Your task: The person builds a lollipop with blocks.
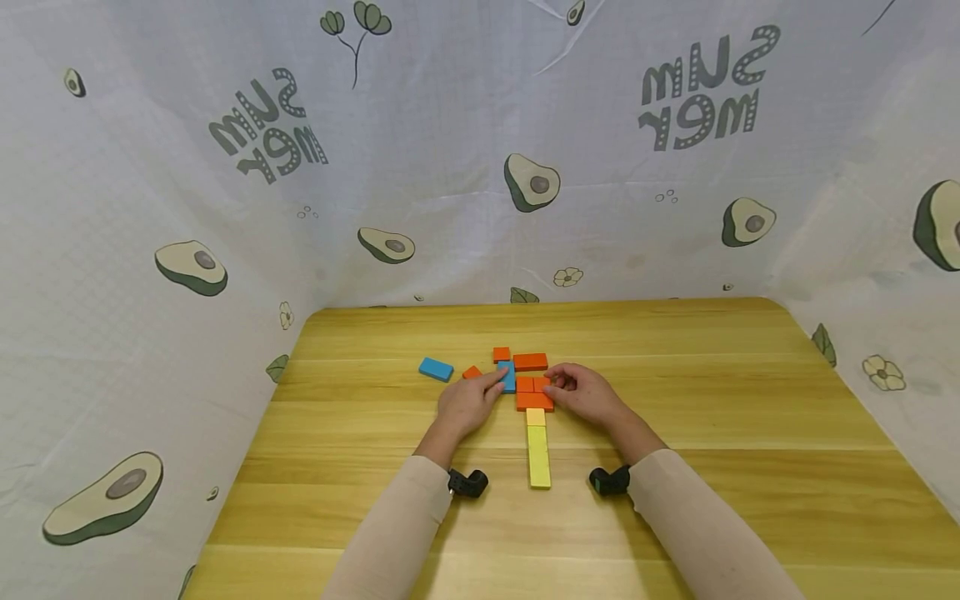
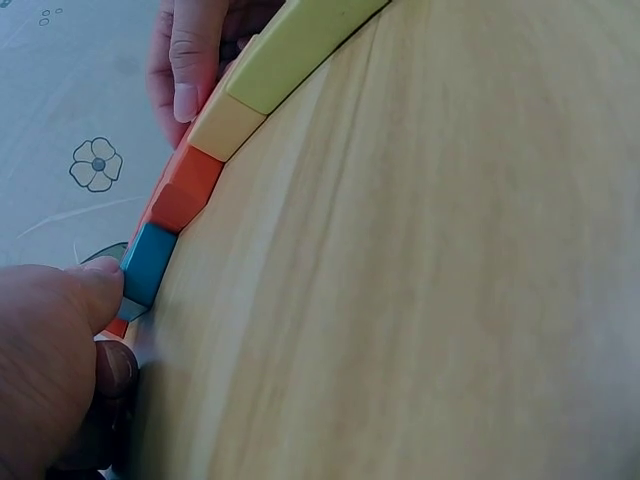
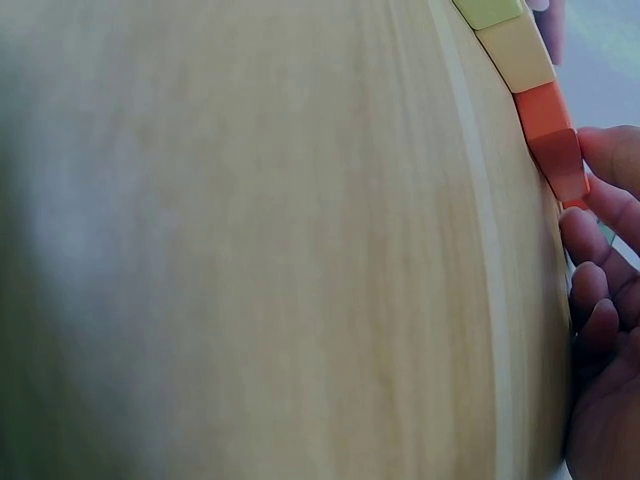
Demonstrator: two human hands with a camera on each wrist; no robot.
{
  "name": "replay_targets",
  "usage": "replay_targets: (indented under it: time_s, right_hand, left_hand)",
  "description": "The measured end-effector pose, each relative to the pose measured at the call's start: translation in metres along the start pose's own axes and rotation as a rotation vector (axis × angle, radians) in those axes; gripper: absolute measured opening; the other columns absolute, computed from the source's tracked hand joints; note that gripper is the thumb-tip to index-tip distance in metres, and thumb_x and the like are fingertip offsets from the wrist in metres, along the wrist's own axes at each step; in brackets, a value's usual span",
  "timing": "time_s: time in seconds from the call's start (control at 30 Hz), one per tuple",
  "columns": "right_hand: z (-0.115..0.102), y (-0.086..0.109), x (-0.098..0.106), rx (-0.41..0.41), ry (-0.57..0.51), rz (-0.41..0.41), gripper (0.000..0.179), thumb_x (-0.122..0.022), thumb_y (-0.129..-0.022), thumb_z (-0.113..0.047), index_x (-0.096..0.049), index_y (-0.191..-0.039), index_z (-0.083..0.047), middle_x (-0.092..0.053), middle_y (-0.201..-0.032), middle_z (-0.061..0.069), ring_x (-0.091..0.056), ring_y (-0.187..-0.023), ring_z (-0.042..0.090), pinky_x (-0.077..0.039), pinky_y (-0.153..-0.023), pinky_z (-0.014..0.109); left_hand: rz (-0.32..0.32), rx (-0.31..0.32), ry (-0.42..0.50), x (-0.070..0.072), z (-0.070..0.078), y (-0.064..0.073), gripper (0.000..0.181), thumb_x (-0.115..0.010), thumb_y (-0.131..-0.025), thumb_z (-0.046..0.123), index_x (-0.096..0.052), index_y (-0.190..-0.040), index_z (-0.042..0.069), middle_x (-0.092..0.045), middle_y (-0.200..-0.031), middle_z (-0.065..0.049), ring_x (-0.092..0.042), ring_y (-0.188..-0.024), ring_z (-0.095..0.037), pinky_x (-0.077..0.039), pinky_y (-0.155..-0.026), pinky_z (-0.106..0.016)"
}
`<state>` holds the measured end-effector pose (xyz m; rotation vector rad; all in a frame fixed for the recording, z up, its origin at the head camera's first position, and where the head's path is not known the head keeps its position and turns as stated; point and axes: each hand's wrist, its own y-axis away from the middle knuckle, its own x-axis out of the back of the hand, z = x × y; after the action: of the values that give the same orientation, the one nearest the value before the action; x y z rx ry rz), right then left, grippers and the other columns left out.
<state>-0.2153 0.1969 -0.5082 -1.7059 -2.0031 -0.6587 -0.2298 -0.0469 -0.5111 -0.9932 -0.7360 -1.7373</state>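
My left hand (image 1: pixel 467 406) pinches a blue rectangular block (image 1: pixel 507 379) standing alongside the orange blocks; in the left wrist view its thumb lies on the blue block's (image 2: pixel 149 264) end. From the right side, my right hand (image 1: pixel 588 396) holds a small orange square block (image 1: pixel 541 384) between thumb and index finger, the other fingers curled. That square sits beside a second orange square (image 1: pixel 525 384), both against a longer orange block (image 1: pixel 534 402). Below these, a small pale-orange block (image 1: pixel 535 417) and a long yellow-green block (image 1: pixel 538 457) run in line toward me.
Beyond the hands lie an orange rectangular block (image 1: pixel 530 362) and a small orange square block (image 1: pixel 501 354). Another orange block (image 1: pixel 472 372) is partly covered by the left hand. A loose blue block (image 1: pixel 436 369) lies farther left on the wooden table (image 1: pixel 360 467). Printed cloth (image 1: pixel 450 167) hangs around the table.
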Motion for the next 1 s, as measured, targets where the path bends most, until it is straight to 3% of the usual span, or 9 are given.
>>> replay_targets:
  time_s: [0.17, 0.3, 0.63, 1.0]
  right_hand:
    - [0.0007, 0.0001, -0.0005, -0.008, 0.009, 0.0, 0.03, -0.072, -0.096, -0.023, -0.068, -0.122, -0.007, -0.061, -0.099, 0.008, -0.051, -0.083, 0.02, -0.043, -0.072, 0.028]
    - [0.0017, 0.0002, -0.0009, -0.006, 0.015, 0.004, 0.031, -0.072, -0.096, -0.023, -0.068, -0.122, -0.007, -0.061, -0.098, 0.008, -0.051, -0.083, 0.02, -0.043, -0.072, 0.028]
    - [0.0017, 0.0006, -0.0005, -0.005, 0.01, 0.005, 0.03, -0.072, -0.096, -0.023, -0.069, -0.122, -0.008, -0.061, -0.099, 0.008, -0.051, -0.082, 0.021, -0.042, -0.072, 0.029]
    - [0.0022, 0.0002, -0.0018, -0.003, 0.01, 0.007, 0.031, -0.072, -0.096, -0.024, -0.068, -0.122, -0.008, -0.061, -0.099, 0.008, -0.051, -0.083, 0.02, -0.042, -0.072, 0.029]
  left_hand:
    - [-0.003, -0.002, -0.008, 0.0005, 0.0006, 0.0, 0.042, -0.048, -0.107, 0.044, -0.052, -0.149, 0.042, -0.069, -0.136, -0.004, -0.063, -0.068, -0.022, -0.037, -0.051, -0.029]
    - [-0.007, 0.003, -0.016, -0.0002, 0.0008, -0.0003, 0.041, -0.047, -0.107, 0.046, -0.052, -0.148, 0.043, -0.067, -0.139, -0.002, -0.066, -0.075, -0.024, -0.039, -0.053, -0.029]
    - [0.002, 0.015, -0.018, -0.0029, 0.0012, -0.0009, 0.041, -0.047, -0.107, 0.047, -0.051, -0.148, 0.045, -0.068, -0.136, -0.003, -0.052, -0.058, -0.017, -0.038, -0.052, -0.03]
    - [0.045, -0.008, -0.044, -0.0059, -0.0003, 0.002, 0.041, -0.046, -0.107, 0.047, -0.051, -0.148, 0.044, -0.073, -0.127, -0.004, -0.044, -0.051, -0.016, -0.033, -0.049, -0.029]
